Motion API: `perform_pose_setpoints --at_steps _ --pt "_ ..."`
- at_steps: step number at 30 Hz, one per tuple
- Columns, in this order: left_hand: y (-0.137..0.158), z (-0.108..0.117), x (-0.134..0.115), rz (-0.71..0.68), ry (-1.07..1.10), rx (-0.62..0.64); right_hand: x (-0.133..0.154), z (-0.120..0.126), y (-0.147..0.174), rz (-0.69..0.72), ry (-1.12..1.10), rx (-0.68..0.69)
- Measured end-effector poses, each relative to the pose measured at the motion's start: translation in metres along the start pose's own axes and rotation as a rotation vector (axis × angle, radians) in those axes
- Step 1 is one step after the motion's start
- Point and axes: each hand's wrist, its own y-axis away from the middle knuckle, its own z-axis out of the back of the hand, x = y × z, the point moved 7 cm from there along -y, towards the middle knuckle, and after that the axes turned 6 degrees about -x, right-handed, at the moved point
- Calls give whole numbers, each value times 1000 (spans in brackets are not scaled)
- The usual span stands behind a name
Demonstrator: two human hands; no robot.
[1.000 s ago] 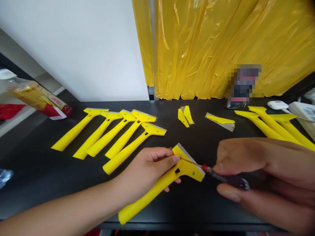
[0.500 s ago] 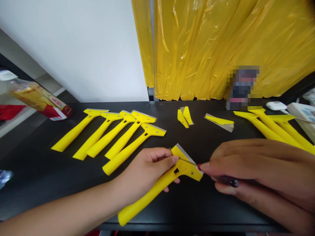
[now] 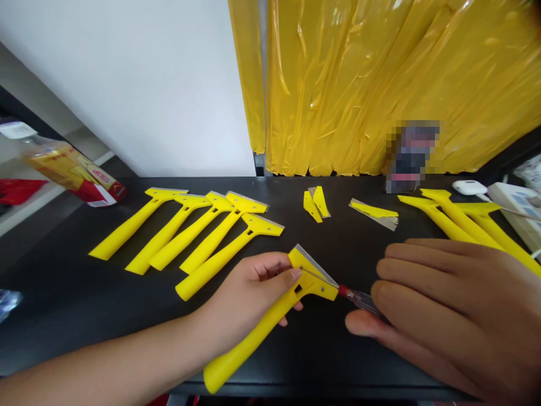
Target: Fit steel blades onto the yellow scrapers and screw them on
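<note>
My left hand (image 3: 253, 293) is closed around a yellow scraper (image 3: 253, 344) just under its head, thumb on the front face. A metal blade edge runs along the top of that head, and a screw shows at its right end. A screwdriver (image 3: 359, 300) with a clear handle and red collar is in my right hand (image 3: 443, 304). Its thin shaft lies across the scraper head, and the tip meets the head's left end beside my left thumb. The fingers of my right hand are bent over the handle's back end, partly hiding it.
Several assembled scrapers (image 3: 215, 248) lie overlapping on the black table (image 3: 105, 316). Behind are loose yellow clamp plates (image 3: 313, 204) with blades, and another plate (image 3: 372, 211) on a blade. Scraper handles (image 3: 456, 217), a white earbud case (image 3: 469, 187) and a bottle (image 3: 80, 172) stand around.
My right hand has slid back along the screwdriver, uncovering the red collar and part of the handle, with the thumb lower. The scraper head has shifted slightly left and up.
</note>
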Motion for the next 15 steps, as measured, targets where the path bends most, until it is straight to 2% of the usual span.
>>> perform_pose_setpoints --at_steps 5,8,15 --pt "0 1 -2 -23 -2 -30 1 -1 -4 51 108 -9" --pt "0 3 -3 -14 -34 -58 3 -4 -3 49 79 11" --pt "0 2 -2 -48 -46 -39 1 -7 -3 -123 -31 -45"
